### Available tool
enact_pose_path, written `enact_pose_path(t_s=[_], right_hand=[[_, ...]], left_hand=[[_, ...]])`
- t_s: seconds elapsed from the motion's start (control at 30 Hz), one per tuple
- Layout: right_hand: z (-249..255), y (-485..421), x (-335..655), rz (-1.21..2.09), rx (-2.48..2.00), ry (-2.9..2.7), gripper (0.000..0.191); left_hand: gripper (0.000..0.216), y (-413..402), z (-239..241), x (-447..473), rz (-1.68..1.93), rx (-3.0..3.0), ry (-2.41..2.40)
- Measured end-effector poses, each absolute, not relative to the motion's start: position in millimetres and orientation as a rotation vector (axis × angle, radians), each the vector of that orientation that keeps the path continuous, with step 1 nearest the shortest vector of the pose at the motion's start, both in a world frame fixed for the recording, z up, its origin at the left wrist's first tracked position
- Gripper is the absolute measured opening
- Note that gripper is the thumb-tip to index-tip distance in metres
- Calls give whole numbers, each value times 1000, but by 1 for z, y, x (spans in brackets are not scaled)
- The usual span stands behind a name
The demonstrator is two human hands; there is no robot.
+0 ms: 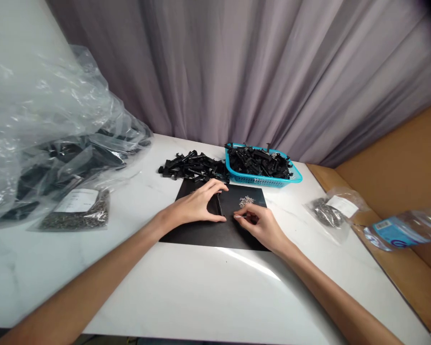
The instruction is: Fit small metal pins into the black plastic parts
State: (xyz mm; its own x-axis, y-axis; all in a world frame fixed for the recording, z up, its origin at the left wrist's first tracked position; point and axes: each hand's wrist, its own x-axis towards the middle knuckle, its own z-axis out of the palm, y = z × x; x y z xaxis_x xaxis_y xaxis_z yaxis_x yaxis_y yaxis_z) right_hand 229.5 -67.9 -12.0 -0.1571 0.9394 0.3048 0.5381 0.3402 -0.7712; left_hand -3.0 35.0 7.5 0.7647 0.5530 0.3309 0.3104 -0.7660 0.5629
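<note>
My left hand (pixel 199 203) spans a slim black plastic part (pixel 221 207), its thumb at the near end and its fingers at the far end. That part is over a dark mat (pixel 201 235). To the right, my right hand (pixel 256 223) pinches a thin silvery pin (pixel 240 217) between thumb and forefinger, a short gap away from the part. Just beyond it, a small heap of shiny metal pieces (pixel 246 201) lies on the mat. A few more small pieces seem to show behind my left hand, mostly hidden.
Behind the mat are a pile of black plastic parts (pixel 194 166) and a blue basket (pixel 276 182) full of them. Bags of metal pieces lie left (pixel 75 213) and right (pixel 328 213). A large clear plastic bag (pixel 68 148) and a water bottle (pixel 402 232) flank the table.
</note>
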Motion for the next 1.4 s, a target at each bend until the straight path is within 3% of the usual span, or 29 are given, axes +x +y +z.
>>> enact_pose_path(t_s=[0.1,0.43,0.7,0.87,1.03,1.4], right_hand=[[-10,-69,231,723,-1291,-1774,16],[-12,-68,234,977,-1199,-1667,24],[-12,-63,237,730,-1231,-1669,26],[-11,-62,238,947,-1199,-1505,29],[-11,-61,236,1114,-1117,-1355,33],[1,-69,232,1133,-1115,-1358,29]], left_hand=[[74,30,1,4,688,2405,584],[57,34,-2,7,656,2439,675],[63,30,4,9,671,2383,667],[85,25,3,14,771,2263,639],[62,18,6,17,939,2329,532],[66,14,13,14,1024,2591,505]])
